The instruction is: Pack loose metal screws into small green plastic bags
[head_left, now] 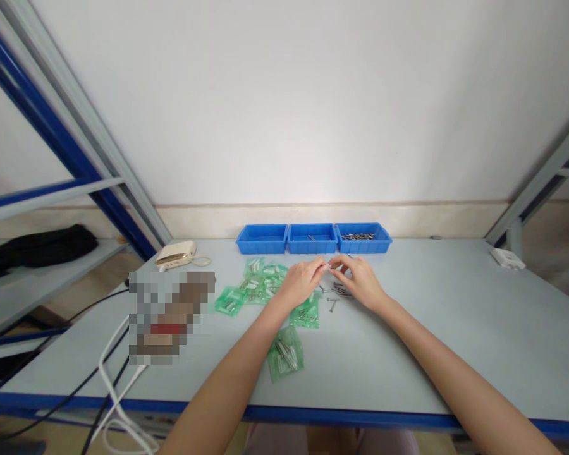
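Note:
My left hand [302,279] and my right hand [361,283] meet over the middle of the table, fingertips close together. Each is closed in a pinch, and what lies between the fingers is too small to make out. Below my right hand lies a loose pile of metal screws [342,290], partly covered by the fingers, with a single screw [332,306] nearer to me. Around and under my left hand are several green plastic bags [230,301] with metal pieces inside. Another green bag [286,355] lies closer to the front edge, beside my left forearm.
Three blue bins stand in a row at the back: the left bin [263,248], the middle bin [312,247] with a small piece, and the right bin [366,247] with many screws. A cream-coloured power bank [175,253], cables [107,363] and a blurred-out object [171,319] lie left.

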`<state>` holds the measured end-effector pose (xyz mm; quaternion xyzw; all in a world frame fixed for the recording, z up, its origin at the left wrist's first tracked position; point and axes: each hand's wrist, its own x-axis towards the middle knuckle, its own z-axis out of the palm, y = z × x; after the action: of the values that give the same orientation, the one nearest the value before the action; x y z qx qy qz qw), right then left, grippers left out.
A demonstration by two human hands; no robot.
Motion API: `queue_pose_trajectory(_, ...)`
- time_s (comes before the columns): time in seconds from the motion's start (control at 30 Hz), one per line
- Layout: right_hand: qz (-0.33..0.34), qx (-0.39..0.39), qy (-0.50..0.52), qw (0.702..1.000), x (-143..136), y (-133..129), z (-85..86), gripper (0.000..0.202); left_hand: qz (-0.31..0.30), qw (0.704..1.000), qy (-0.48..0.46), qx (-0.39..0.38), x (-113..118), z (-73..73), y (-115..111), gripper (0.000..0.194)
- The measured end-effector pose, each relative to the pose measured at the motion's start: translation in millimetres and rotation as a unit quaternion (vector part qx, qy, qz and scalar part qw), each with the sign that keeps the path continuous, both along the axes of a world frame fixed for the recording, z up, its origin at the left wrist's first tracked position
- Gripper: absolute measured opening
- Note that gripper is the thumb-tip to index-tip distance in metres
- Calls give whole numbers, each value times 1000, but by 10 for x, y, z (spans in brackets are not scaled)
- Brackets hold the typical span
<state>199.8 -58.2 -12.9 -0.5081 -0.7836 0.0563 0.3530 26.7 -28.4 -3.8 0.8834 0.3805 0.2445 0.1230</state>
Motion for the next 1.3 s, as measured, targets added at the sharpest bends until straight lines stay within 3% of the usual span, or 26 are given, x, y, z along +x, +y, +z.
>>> queue_pose_trajectory(0.23, -31, 10, -21, 999, -52, 34, -23, 23, 44, 998, -34, 32, -46, -28, 49, 39)
queue_pose_trajectory(0.37, -66, 24, -72, 995, -132, 378, 275, 25, 120, 984, -128, 26, -169, -10, 213, 49)
queue_pose_trajectory(0.47, -136, 14, -151, 979, -198, 659, 523, 28, 151, 973, -172, 21, -243, 14, 298, 51)
queue_pose_trajectory(0.53, -184, 2, -188, 965, -223, 732, 574, 29, 157, 971, -177, 23, -267, 26, 307, 51)
queue_pose_trajectory(0.6, -192, -11, -201, 960, -230, 693, 494, 28, 154, 972, -173, 25, -271, 35, 293, 51)
queue_pose_trajectory(0.73, -115, -63, -187, 974, -213, 478, 100, 22, 140, 976, -161, 32, -240, 42, 267, 50)
queue_pose_trajectory(0.87, -107, -105, -95, 984, -229, 413, -185, 18, 133, 984, -113, 39, -207, 16, 273, 50)
queue_pose_trajectory(0.97, -108, -114, -47, 986, -233, 442, -220, 16, 122, 990, -52, 43, -201, -13, 271, 47)
queue_pose_trajectory(1.03, -98, -105, -26, 989, -203, 441, -204, 16, 105, 991, -27, 79, -197, -23, 256, 34)
queue_pose_trajectory(1.1, -91, -113, 13, 989, -143, 415, -187, 17, 67, 988, -5, 141, -183, -29, 230, 22)
queue_pose_trajectory(1.17, -86, -142, 60, 984, -68, 379, -182, 19, 18, 980, 34, 195, -155, -39, 196, 26)
queue_pose_trajectory(1.3, -67, -201, 115, 970, 52, 344, -192, 25, -41, 963, 123, 237, -88, -79, 146, 15)
